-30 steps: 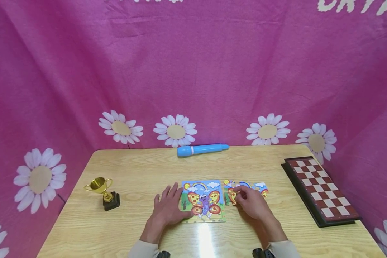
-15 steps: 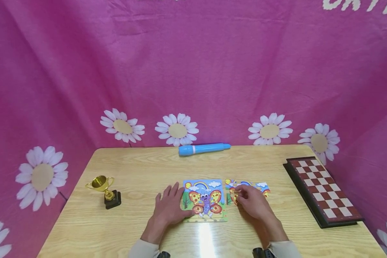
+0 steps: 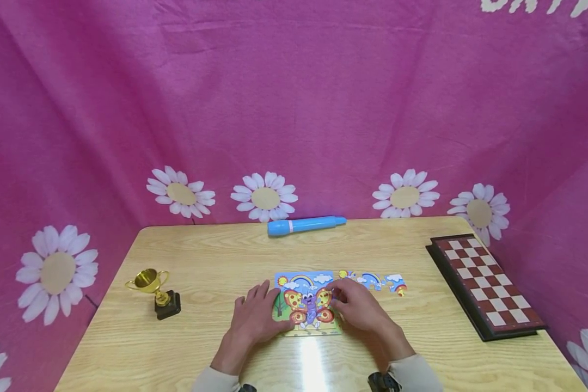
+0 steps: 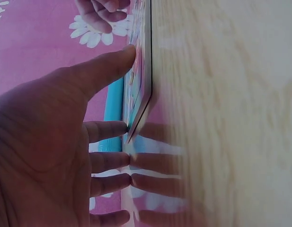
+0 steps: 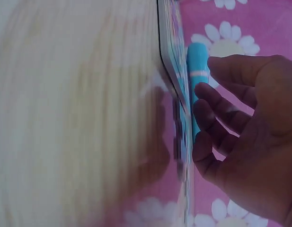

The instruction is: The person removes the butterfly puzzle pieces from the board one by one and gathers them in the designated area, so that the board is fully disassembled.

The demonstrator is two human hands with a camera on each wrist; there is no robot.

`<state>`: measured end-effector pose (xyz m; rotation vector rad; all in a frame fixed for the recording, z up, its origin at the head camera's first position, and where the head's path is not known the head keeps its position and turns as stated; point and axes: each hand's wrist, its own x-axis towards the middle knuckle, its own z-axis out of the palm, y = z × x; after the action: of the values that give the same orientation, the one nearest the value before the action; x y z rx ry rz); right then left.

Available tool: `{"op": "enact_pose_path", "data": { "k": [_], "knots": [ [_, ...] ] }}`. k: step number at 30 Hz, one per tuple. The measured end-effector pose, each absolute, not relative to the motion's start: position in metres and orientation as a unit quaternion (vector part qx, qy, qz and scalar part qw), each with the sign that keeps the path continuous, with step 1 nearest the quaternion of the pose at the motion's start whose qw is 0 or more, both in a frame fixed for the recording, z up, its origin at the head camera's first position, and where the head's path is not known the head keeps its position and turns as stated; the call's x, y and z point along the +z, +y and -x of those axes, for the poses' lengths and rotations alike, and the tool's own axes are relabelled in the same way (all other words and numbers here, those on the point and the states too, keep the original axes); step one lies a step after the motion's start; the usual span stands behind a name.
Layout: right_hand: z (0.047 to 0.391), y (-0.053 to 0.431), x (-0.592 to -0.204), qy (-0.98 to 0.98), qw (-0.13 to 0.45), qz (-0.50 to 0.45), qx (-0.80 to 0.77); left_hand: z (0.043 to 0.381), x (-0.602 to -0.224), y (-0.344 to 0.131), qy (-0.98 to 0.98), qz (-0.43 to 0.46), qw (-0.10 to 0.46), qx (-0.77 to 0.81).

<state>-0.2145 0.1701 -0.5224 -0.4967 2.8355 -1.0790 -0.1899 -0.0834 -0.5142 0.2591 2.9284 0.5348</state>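
- I am spreading my left hand (image 3: 257, 316) along the left side of the butterfly puzzle board (image 3: 301, 332), fingers straight and apart, gripping nothing.
- My left thumb is resting on the board's lower left part, while my other fingers are reaching down to the bench (image 3: 215, 261) just beyond its left edge.
- The board is lying flat on the bench between my two hands, its butterfly picture facing up.
- I am holding my right hand (image 3: 360, 306) over the board's right edge, fingertips bending in beside the butterfly's upper right wing.
- My right fingers are curling, with the thumb standing near them; I cannot tell whether they are pinching a piece.
- Just beyond my right hand, a sun piece (image 3: 343, 274), a rainbow piece (image 3: 372, 281) and a cloud piece (image 3: 397, 283) are lying in a row, running off to the right of the board.
- Well apart from both hands, a gold trophy (image 3: 148, 282) is standing to the left, a blue stick-shaped object (image 3: 308, 225) is lying at the far edge, and a checkered board (image 3: 487, 286) is lying to the right.
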Motion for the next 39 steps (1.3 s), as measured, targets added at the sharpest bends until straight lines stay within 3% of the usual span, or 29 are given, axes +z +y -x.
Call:
{"op": "enact_pose_path", "data": {
  "k": [14, 39],
  "knots": [
    [0.219, 0.144, -0.521, 0.936, 0.031, 0.212, -0.280, 0.192, -0.517, -0.084, 0.978, -0.081, 0.098, 0.165],
    [0.234, 0.130, -0.523, 0.948, 0.085, 0.170, -0.256, 0.192, -0.519, -0.086, 0.980, -0.093, 0.090, 0.151]
  ]
}}
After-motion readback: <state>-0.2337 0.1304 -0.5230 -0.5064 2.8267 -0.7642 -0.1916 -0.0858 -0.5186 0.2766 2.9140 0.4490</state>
